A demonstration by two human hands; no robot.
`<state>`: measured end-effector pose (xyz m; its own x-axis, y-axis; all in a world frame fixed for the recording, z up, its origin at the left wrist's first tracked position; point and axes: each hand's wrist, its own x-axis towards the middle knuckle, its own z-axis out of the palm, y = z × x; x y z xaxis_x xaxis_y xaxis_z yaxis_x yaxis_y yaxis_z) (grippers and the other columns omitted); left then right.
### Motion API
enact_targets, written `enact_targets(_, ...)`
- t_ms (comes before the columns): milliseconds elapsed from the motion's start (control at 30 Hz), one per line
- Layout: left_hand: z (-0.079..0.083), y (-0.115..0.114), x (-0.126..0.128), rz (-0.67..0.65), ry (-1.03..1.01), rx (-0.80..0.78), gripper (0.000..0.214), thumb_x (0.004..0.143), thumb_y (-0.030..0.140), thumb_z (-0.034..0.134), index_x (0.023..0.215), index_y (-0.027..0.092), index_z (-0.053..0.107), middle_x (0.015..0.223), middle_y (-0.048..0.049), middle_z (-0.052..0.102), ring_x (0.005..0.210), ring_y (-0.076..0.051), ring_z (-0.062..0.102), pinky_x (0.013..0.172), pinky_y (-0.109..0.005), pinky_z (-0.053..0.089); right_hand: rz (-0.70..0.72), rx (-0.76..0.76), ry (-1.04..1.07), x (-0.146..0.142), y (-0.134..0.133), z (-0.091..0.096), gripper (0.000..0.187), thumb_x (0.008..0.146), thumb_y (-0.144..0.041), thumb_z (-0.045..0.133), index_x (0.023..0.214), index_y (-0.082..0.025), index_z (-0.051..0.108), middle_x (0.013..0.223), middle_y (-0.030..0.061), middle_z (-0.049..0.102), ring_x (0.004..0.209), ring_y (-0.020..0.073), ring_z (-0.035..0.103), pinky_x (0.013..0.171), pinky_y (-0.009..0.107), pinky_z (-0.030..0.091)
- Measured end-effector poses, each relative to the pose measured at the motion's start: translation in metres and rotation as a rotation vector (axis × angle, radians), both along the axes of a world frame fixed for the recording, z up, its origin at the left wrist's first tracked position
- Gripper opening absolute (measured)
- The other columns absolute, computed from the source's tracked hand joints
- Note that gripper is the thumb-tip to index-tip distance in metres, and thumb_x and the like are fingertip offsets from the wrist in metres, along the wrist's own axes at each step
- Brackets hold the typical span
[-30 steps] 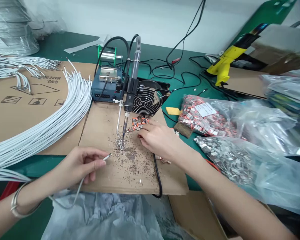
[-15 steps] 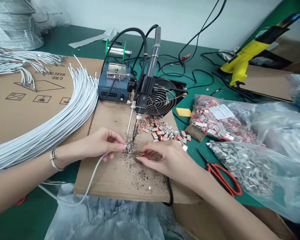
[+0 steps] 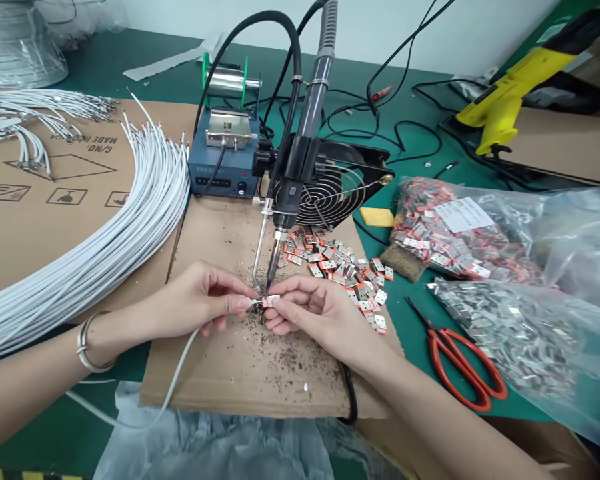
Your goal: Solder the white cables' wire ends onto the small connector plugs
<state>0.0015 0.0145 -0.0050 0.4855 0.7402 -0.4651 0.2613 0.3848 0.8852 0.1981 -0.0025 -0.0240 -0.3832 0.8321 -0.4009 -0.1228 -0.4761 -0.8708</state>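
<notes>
My left hand (image 3: 217, 303) pinches a white cable (image 3: 183, 363) close to its end, just below the soldering iron's tip. The cable loops down and back to the left. My right hand (image 3: 305, 307) is closed on a small metal and orange USB connector (image 3: 271, 301), held against the cable's end. Above them the soldering iron (image 3: 293, 190) is clamped upright, its tip (image 3: 271, 272) just over the connector; whether they touch I cannot tell. A thin metal feed tube (image 3: 260, 247) curves down beside it. Loose connectors (image 3: 350, 270) lie heaped to the right.
Behind stands a blue soldering station (image 3: 224, 167) with a solder reel (image 3: 229, 85) and a fan (image 3: 330, 197). A bundle of white cables (image 3: 130, 220) curves on the left. Orange-handled scissors (image 3: 463, 363), bagged connectors (image 3: 445, 233) and bagged metal shells (image 3: 515, 337) lie right.
My right hand has moved left and up, bringing the connector to the cable's end beneath the iron. My left hand stays there holding the cable. The view has shifted slightly.
</notes>
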Motion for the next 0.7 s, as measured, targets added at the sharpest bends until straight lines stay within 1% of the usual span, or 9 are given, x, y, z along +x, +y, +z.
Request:
enact_targets(133,0.0039,-0.0004,0.0033,0.033,0.011,-0.013,0.013,0.074,0.017,0.064,0.082,0.013,0.073,0.046,0.0042,0.056,0.033,-0.004,0.043,0.031,-0.01,0.038,-0.019,-0.016,0.04,-0.0003,-0.0014,0.0014,0.023,0.067,-0.03,0.075,0.08,-0.014,0.064,0.067,0.0028,0.072,0.057,0.0104,0.069,0.055,0.018,0.058)
enact_targets(200,0.0049,-0.0003,0.0041,0.032,0.013,-0.015,0.013,0.074,0.017,0.064,0.083,0.014,0.074,0.042,0.0051,0.053,0.032,-0.004,0.042,0.03,-0.01,0.038,-0.017,-0.01,0.035,-0.0001,-0.0014,0.0014,0.022,0.068,-0.029,0.075,0.079,-0.014,0.064,0.067,0.0033,0.072,0.057,0.0111,0.069,0.055,0.019,0.058)
enact_targets(333,0.0047,0.0002,0.0045,0.035,0.023,-0.021,0.014,0.074,0.018,0.065,0.084,0.014,0.073,0.042,0.0053,0.053,0.033,-0.004,0.043,0.03,-0.01,0.039,-0.025,0.009,0.033,-0.0001,-0.0014,0.0002,0.02,0.069,-0.029,0.075,0.079,-0.015,0.063,0.068,0.0031,0.072,0.057,0.0113,0.069,0.056,0.02,0.059)
enact_targets(600,0.0058,0.0005,0.0055,0.056,0.031,-0.027,0.007,0.072,0.018,0.065,0.076,0.014,0.07,0.041,0.007,0.052,0.032,-0.004,0.043,0.03,-0.01,0.037,-0.035,0.047,0.035,0.0,-0.0009,-0.0004,0.018,0.069,-0.028,0.075,0.078,-0.016,0.064,0.067,0.0024,0.072,0.056,0.0106,0.068,0.053,0.018,0.058)
enact_targets(700,0.0069,0.0005,0.0058,0.052,0.027,-0.028,0.007,0.074,0.019,0.064,0.073,0.013,0.068,0.04,0.0069,0.051,0.031,-0.004,0.042,0.03,-0.01,0.037,-0.041,0.052,0.017,-0.0005,-0.0008,0.0006,0.018,0.069,-0.028,0.074,0.077,-0.016,0.063,0.067,0.0023,0.072,0.055,0.0105,0.068,0.052,0.018,0.057)
